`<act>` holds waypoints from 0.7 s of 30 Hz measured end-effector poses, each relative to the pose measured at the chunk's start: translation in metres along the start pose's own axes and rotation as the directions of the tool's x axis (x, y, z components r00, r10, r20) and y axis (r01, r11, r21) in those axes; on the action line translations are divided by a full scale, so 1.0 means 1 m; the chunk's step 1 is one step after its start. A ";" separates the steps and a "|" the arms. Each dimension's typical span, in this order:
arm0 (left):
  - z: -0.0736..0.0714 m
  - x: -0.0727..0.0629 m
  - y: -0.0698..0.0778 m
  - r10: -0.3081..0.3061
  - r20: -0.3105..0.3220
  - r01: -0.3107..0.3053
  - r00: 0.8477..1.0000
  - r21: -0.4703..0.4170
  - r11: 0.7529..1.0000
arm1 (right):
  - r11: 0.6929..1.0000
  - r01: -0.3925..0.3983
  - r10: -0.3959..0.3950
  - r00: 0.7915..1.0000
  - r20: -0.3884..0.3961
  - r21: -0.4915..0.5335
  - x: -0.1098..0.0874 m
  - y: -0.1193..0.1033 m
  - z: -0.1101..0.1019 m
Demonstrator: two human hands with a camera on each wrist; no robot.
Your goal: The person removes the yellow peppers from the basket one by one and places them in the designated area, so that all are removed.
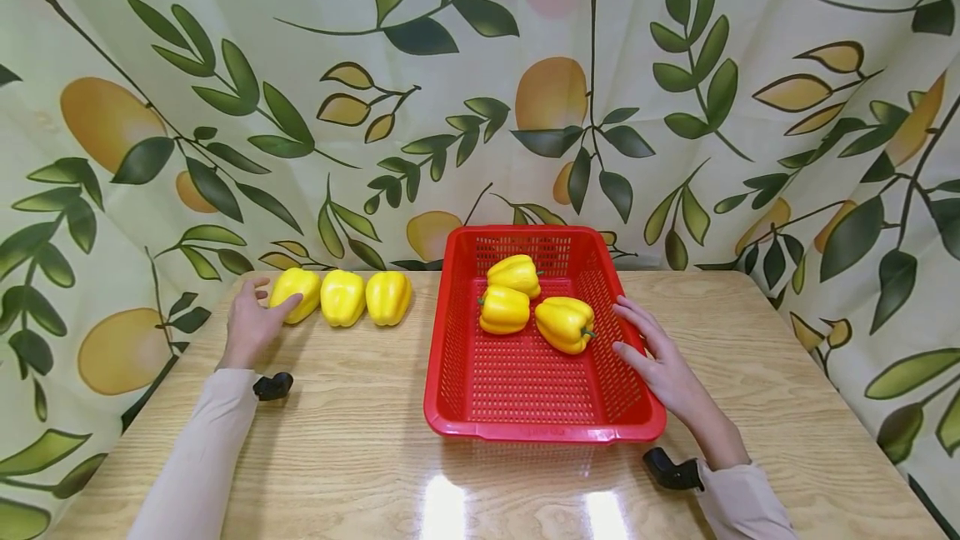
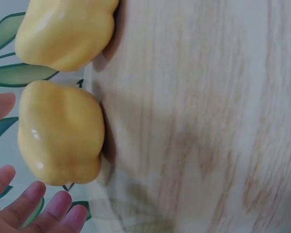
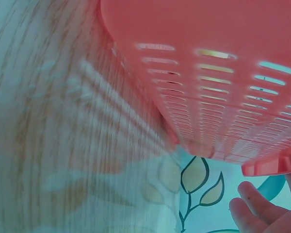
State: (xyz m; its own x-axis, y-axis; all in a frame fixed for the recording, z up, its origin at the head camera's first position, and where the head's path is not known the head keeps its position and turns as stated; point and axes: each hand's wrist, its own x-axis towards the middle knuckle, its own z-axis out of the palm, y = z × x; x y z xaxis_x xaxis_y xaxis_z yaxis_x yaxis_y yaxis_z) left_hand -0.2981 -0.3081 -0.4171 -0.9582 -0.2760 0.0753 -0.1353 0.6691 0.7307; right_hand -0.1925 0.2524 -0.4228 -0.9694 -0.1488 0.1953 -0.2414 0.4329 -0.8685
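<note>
My left hand (image 1: pixel 253 325) reaches around the leftmost yellow bell pepper (image 1: pixel 296 293) of a row on the table, thumb in front and fingers at its far left side. The left wrist view shows those fingers spread loosely beside the pepper (image 2: pixel 60 133), with a gap around it. Two more bell peppers, a middle one (image 1: pixel 342 298) and a right one (image 1: pixel 388 298), complete the row. My right hand (image 1: pixel 671 369) rests at the right rim of a red plastic basket (image 1: pixel 546 432), fingers extended. In the right wrist view, fingertips (image 3: pixel 252 199) show just below the basket's rim.
Inside the basket lie three yellow bell peppers: one at the back (image 1: pixel 513 273), one at the left (image 1: pixel 504 310) and one at the right (image 1: pixel 564 325). The wooden table (image 1: pixel 337 440) ends at a leaf-and-fruit patterned curtain (image 1: pixel 465 65).
</note>
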 end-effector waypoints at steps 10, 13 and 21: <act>-0.005 -0.005 0.012 0.055 -0.039 -0.055 0.998 -0.003 0.998 | 1.000 0.002 -0.002 1.000 0.001 0.008 -0.001 0.001 0.000; -0.005 -0.006 0.016 0.073 -0.047 -0.073 0.996 0.004 0.997 | 1.000 0.003 -0.003 1.000 -0.001 0.005 -0.001 0.001 0.000; -0.007 -0.010 0.030 0.121 -0.047 -0.122 0.992 -0.018 0.992 | 1.000 0.012 -0.012 1.000 -0.006 -0.004 -0.001 0.000 0.001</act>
State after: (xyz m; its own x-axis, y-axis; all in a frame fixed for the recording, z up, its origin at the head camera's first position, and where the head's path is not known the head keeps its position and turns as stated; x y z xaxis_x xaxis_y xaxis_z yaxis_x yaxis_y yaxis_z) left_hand -0.2908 -0.2902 -0.3914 -0.9545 -0.2256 0.1949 -0.0133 0.6851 0.7284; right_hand -0.1917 0.2522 -0.4235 -0.9666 -0.1491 0.2085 -0.2535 0.4348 -0.8641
